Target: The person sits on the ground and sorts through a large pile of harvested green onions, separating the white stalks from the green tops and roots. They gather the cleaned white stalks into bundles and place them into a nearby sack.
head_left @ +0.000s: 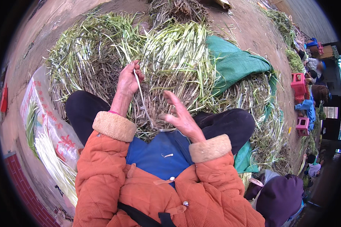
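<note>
Pinched in my left hand (131,76) is a long pale stalk (140,93) of a leafy vegetable, perhaps an allium. Its green leaves rise above the fist, and its lower end hangs slanting towards my lap. My right hand (182,115) is beside that lower end, fingers apart, with nothing seen in its grip. A thin pale strip (167,129) shows just below the right hand; whether it touches the hand is unclear. Before my knees spreads a large heap of unpeeled stalks (176,65) with green leaves and brown, soiled lower parts. A blue apron (159,150) covers my lap.
Left lie clean white stalks (55,161) on a white plastic sack (65,139) bearing red writing. Green woven sheeting (238,65) partly covers the heap. Something in purple cloth (281,198) sits close at right. Farther right are people and pink plastic stools (299,83).
</note>
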The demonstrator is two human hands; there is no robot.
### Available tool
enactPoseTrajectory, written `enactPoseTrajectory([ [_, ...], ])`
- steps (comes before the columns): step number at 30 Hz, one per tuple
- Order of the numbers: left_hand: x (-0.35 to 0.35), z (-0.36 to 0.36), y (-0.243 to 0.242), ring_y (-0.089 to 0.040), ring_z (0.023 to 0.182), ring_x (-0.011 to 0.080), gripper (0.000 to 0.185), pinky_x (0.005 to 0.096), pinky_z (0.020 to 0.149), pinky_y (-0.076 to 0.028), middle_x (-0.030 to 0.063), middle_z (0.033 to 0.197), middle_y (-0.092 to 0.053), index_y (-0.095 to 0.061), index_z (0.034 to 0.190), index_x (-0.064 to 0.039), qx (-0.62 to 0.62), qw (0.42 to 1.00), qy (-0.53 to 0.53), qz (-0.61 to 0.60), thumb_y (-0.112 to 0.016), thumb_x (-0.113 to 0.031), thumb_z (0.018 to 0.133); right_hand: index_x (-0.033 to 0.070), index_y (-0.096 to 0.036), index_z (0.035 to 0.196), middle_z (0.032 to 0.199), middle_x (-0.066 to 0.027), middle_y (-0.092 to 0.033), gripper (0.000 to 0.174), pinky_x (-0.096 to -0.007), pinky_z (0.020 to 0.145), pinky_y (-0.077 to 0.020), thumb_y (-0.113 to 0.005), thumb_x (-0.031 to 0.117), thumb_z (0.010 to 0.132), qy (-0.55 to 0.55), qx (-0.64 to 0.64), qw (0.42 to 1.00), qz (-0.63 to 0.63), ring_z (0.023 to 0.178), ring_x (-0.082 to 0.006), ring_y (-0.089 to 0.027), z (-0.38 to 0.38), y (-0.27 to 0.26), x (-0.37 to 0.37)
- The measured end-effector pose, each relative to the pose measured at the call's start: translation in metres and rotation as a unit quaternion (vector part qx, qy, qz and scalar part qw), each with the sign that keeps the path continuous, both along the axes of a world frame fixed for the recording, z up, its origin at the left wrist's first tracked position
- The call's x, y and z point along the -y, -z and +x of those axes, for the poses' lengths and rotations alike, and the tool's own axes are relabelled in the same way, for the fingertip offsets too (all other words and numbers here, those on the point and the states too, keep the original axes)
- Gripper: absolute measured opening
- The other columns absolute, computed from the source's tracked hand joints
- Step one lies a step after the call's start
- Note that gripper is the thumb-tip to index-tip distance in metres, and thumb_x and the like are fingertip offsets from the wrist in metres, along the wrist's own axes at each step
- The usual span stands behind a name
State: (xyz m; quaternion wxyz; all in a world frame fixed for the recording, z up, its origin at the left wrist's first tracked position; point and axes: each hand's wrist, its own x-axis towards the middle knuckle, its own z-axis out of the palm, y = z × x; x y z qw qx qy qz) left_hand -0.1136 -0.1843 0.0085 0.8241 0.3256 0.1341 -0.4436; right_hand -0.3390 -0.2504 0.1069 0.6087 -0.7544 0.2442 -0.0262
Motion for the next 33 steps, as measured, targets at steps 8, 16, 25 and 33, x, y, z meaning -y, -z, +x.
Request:
enactPoseTrajectory([
  [8,-0.012,-0.003,-0.003,-0.047,0.061,0.0089,0.023,0.0253,0.059,-0.044,-0.0005,0.076,-0.053,-0.054,0.109,-0.004,-0.037,0.994,-0.081,-0.061,-0.049,-0.021,0.095,0.002,-0.037,0.123,0.118,-0.0144,-0.043,0.059,-0.0366,0.091,-0.0410,-0.060,0.037,0.081,0.004,0.134,0.989,0.067,0.114,-0.0218,-0.044,0.015,0.081,-0.036],
  [16,-0.003,-0.050,-0.048,-0.050,0.073,0.0094,0.032,0.0250,0.068,-0.046,0.0025,0.089,-0.054,-0.044,0.119,-0.004,0.169,0.982,-0.026,0.079,-0.048,-0.025,0.095,0.001,-0.054,0.087,0.066,-0.0020,-0.054,0.019,-0.0276,0.058,-0.0432,-0.047,0.018,0.090,-0.014,0.046,0.979,0.201,0.062,-0.0110,-0.051,0.016,0.091,-0.034],
  [25,-0.003,-0.009,0.006,-0.030,0.051,0.0056,0.026,0.0179,0.039,-0.027,0.0018,0.074,-0.045,-0.043,0.112,0.004,0.100,0.992,-0.016,0.073,-0.031,-0.014,0.098,0.000,-0.048,0.092,0.070,-0.0156,-0.047,0.017,-0.0374,0.062,-0.0413,-0.046,0.017,0.091,0.003,-0.007,0.994,0.108,0.064,-0.0283,-0.047,-0.013,0.046,-0.030],
  [33,-0.008,0.127,-0.070,-0.032,0.053,0.0051,0.021,0.0204,0.046,-0.030,-0.0007,0.073,-0.046,-0.050,0.109,0.003,0.241,0.971,0.004,-0.009,-0.046,-0.011,0.095,0.004,-0.058,0.101,0.085,-0.0193,-0.062,0.024,-0.0470,0.074,-0.0444,-0.057,0.019,0.082,-0.136,-0.118,0.946,-0.270,0.084,-0.0382,-0.059,-0.040,0.070,-0.030],
])
